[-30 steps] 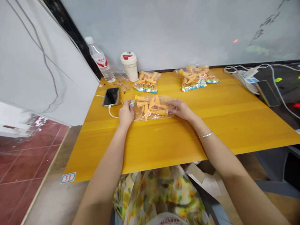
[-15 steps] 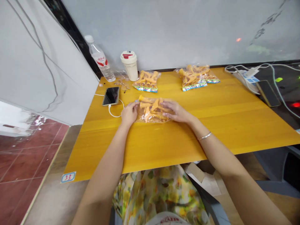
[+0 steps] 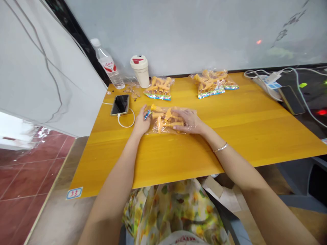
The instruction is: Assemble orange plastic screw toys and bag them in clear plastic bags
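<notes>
Lying under right hand [image 3: 187,120], plastic bag [image 3: 163,124]

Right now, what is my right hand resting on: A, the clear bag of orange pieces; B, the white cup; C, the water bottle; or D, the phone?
A. Your right hand lies on top of the clear plastic bag, with its fingers spread over the orange pieces inside.
</notes>
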The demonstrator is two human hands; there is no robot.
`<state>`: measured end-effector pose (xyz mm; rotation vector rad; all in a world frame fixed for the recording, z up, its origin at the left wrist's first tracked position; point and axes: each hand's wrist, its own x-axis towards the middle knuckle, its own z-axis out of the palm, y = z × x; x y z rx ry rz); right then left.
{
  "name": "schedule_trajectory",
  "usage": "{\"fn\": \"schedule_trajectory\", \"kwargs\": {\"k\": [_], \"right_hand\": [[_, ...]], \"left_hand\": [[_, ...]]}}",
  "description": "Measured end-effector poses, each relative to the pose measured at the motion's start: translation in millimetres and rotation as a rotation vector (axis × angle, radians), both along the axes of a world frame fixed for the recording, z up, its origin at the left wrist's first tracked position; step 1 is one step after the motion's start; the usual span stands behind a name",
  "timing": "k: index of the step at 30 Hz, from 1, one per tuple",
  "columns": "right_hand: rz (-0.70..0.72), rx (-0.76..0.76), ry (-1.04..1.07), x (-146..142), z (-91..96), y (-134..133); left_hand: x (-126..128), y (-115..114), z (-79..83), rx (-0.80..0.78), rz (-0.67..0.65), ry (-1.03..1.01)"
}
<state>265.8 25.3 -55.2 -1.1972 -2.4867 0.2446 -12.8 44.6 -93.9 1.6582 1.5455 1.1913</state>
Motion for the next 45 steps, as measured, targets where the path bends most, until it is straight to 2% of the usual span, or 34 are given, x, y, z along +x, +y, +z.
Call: {"fn": "schedule_trajectory", "kwargs": {"k": [6,10,13,19,27,33,35,41,45], "right_hand": [[-0.031,0.08,-0.13,-3.5,5.6,-6.7],[-0.04,0.094,-0.171,-5.2,6.4,-10.3],[-0.039,0.113,-0.147,-4.3,7.3,-11.5],[-0.007,0.032,-0.121,-1.1,7.9,-9.4],[0.033,-0.048,-0.117,-1.0,14.0,-7.8],[0.07,-0.022,-0.183,1.1,15.6,-10.1],[0.09,-0.011,-0.171,3.3,15.1,-8.9],[0.161,-0.027,-0.07,3.9,16.3,-7.7],[0.179,-0.052,-0.017,-3.1,18.3,-12.3]], "left_hand": [[0.1,-1.6,-0.1,0.0,-0.059,0.095],[1.8,-4.5,4.5,0.039,-0.085,0.045],[4.6,-5.7,8.7,0.026,-0.057,0.001],[6.7,-7.5,14.6,0.047,0.011,-0.027],[12.6,-9.8,17.8,-0.079,-0.069,-0.251],[15.8,-12.3,22.9,0.019,-0.071,-0.236],[14.6,-11.9,23.0,0.07,-0.038,-0.241],[9.1,-9.8,25.3,0.171,0.191,-0.217],[4.8,-8.9,27.0,0.205,0.254,-0.17]]}}
